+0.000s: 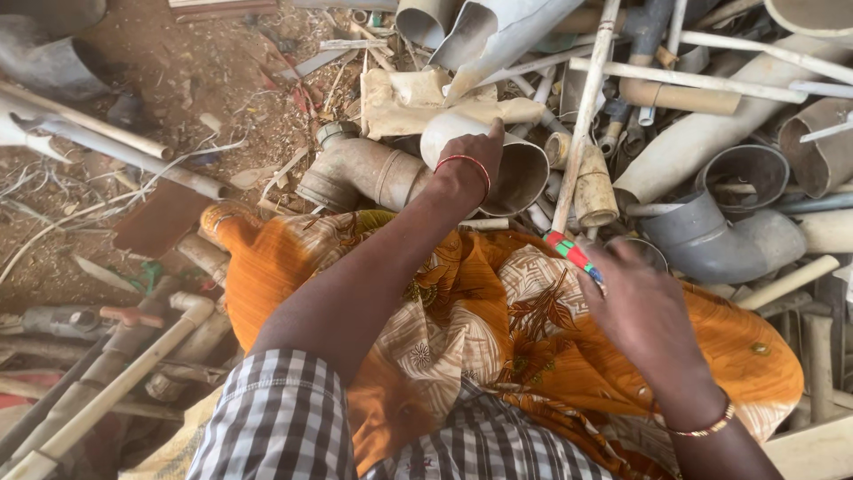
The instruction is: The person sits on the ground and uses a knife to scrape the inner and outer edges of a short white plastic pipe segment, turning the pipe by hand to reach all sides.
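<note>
Left hand (468,164) reaches out over the orange patterned skirt (498,329), fingers curled onto the rim of a wide cream pipe section (520,173) lying in the scrap heap, just beside a brownish pipe elbow (364,171). Red bangle (464,161) on that wrist. Right hand (644,311) is nearer the lap, slightly blurred; fingers clenched on a red-and-green striped handle (573,253), whose upper end meets a long thin white pipe (585,107). Grey pipe bend (720,244) lies just right of it. Ground is dirt (178,89), littered with offcuts.
</note>
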